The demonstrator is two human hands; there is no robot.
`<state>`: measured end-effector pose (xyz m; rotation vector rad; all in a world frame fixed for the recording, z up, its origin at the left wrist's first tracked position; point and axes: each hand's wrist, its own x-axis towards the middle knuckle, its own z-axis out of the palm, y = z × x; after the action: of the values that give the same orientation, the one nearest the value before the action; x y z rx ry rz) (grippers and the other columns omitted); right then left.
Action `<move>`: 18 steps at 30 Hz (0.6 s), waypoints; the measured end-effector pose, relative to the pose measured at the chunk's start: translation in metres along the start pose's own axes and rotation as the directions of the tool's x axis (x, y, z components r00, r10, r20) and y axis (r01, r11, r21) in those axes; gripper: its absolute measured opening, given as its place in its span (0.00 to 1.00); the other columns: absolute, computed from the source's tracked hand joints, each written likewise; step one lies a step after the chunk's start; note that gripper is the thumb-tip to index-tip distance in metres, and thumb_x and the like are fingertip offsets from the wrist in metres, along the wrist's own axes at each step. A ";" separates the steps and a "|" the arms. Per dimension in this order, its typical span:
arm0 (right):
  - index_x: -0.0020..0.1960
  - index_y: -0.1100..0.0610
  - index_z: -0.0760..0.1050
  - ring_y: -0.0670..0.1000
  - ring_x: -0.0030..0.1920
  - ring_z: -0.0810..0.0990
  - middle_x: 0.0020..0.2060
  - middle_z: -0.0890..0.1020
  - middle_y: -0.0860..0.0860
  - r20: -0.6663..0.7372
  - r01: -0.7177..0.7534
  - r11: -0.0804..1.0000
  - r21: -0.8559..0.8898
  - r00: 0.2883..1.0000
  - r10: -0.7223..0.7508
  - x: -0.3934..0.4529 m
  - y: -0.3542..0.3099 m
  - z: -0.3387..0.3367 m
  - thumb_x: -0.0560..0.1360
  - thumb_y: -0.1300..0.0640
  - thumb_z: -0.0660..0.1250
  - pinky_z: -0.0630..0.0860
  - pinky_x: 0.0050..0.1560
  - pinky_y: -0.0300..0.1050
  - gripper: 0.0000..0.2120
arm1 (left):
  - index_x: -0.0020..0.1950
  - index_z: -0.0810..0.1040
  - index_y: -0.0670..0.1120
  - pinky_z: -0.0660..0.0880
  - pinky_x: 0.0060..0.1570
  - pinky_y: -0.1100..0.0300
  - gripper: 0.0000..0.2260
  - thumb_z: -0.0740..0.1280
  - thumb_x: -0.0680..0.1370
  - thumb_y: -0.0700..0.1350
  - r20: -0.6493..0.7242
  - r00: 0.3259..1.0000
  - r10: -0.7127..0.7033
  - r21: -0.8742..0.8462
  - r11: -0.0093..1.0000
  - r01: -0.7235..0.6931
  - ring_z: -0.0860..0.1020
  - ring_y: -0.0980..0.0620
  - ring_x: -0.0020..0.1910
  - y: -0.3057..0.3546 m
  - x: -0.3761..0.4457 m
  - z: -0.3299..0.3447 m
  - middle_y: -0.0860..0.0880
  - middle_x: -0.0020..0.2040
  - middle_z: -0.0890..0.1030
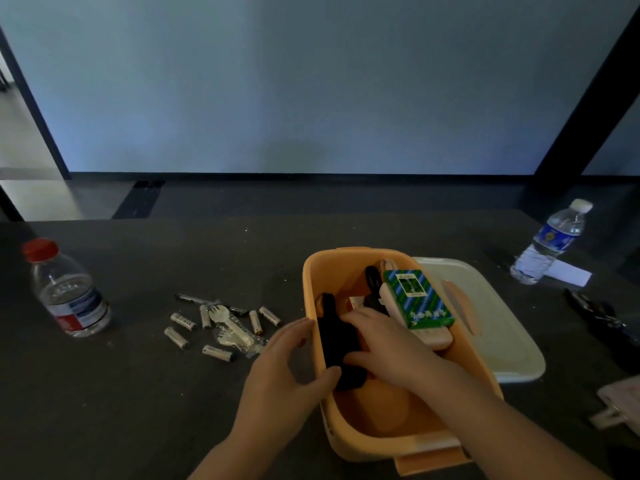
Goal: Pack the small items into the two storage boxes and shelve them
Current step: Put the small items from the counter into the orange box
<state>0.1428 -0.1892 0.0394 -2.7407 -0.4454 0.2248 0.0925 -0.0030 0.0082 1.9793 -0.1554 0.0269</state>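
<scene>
An orange storage box stands open on the dark table, holding a green-and-blue card pack, a pale case and black items. My right hand reaches inside and presses on a black object against the box's left wall. My left hand grips the box's left rim from outside, thumb over the edge. Several white batteries, a wrapped plastic spork and a dark pen lie loose to the left of the box.
A white lid lies right of the box. A red-capped water bottle stands at the left, a white-capped one at the far right on a paper slip. Black objects and a pinkish thing sit at the right edge.
</scene>
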 end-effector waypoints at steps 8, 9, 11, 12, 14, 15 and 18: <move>0.60 0.38 0.71 0.35 0.46 0.77 0.48 0.77 0.37 -0.130 -0.066 0.968 0.241 0.987 0.099 -0.010 -0.041 -0.027 0.77 0.48 0.65 0.75 0.46 0.35 0.13 | 0.52 0.74 0.70 0.77 0.52 0.61 0.15 0.72 0.72 0.52 -0.137 0.984 -0.118 -0.070 0.992 0.109 0.74 0.71 0.52 -0.022 -0.025 -0.021 0.71 0.52 0.75; 0.59 0.37 0.71 0.36 0.44 0.78 0.46 0.78 0.38 -0.151 -0.055 0.954 0.295 0.983 0.103 -0.008 -0.054 -0.025 0.77 0.49 0.65 0.76 0.44 0.34 0.12 | 0.51 0.75 0.69 0.76 0.53 0.62 0.15 0.72 0.72 0.50 -0.158 0.979 -0.130 -0.059 0.991 0.122 0.75 0.70 0.51 -0.028 -0.030 -0.027 0.70 0.52 0.75; 0.59 0.37 0.71 0.37 0.41 0.78 0.46 0.78 0.38 -0.208 0.009 0.945 0.326 0.976 0.062 -0.002 -0.085 -0.015 0.77 0.50 0.65 0.73 0.38 0.32 0.12 | 0.52 0.76 0.66 0.76 0.54 0.62 0.15 0.72 0.72 0.48 -0.202 0.967 -0.155 -0.035 0.988 0.151 0.76 0.69 0.52 -0.041 -0.038 -0.042 0.67 0.51 0.77; 0.59 0.37 0.71 0.36 0.41 0.77 0.47 0.77 0.38 -0.221 0.049 0.946 0.321 0.975 0.025 0.002 -0.101 -0.007 0.77 0.50 0.65 0.71 0.37 0.31 0.13 | 0.53 0.77 0.64 0.76 0.54 0.61 0.15 0.73 0.72 0.47 -0.217 0.961 -0.170 -0.028 0.985 0.168 0.76 0.68 0.52 -0.048 -0.041 -0.050 0.65 0.51 0.78; 0.61 0.39 0.71 0.35 0.46 0.74 0.52 0.75 0.38 -0.204 0.114 0.942 0.314 0.978 -0.051 0.011 -0.130 0.019 0.77 0.51 0.65 0.69 0.42 0.31 0.13 | 0.52 0.76 0.64 0.75 0.50 0.65 0.15 0.72 0.72 0.46 -0.250 0.951 -0.184 0.008 0.981 0.192 0.76 0.68 0.51 -0.063 -0.048 -0.068 0.63 0.51 0.78; 0.61 0.40 0.71 0.35 0.49 0.72 0.54 0.74 0.37 -0.179 0.127 0.942 0.312 0.981 -0.073 0.016 -0.141 0.035 0.77 0.51 0.65 0.69 0.47 0.32 0.14 | 0.52 0.75 0.64 0.73 0.48 0.68 0.15 0.72 0.72 0.46 -0.265 0.946 -0.188 0.037 0.978 0.205 0.75 0.68 0.51 -0.070 -0.050 -0.078 0.63 0.52 0.78; 0.63 0.39 0.70 0.35 0.57 0.68 0.60 0.73 0.37 -0.088 0.076 0.949 0.306 0.995 -0.052 0.031 -0.157 0.079 0.77 0.51 0.65 0.66 0.52 0.32 0.16 | 0.54 0.74 0.64 0.72 0.48 0.69 0.16 0.71 0.73 0.45 -0.287 0.932 -0.222 0.111 0.958 0.263 0.75 0.66 0.52 -0.088 -0.049 -0.102 0.63 0.53 0.76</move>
<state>0.1123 -0.0141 0.0205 -2.4152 -0.4365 0.1540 0.0600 0.1298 -0.0350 2.1073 0.2795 0.1529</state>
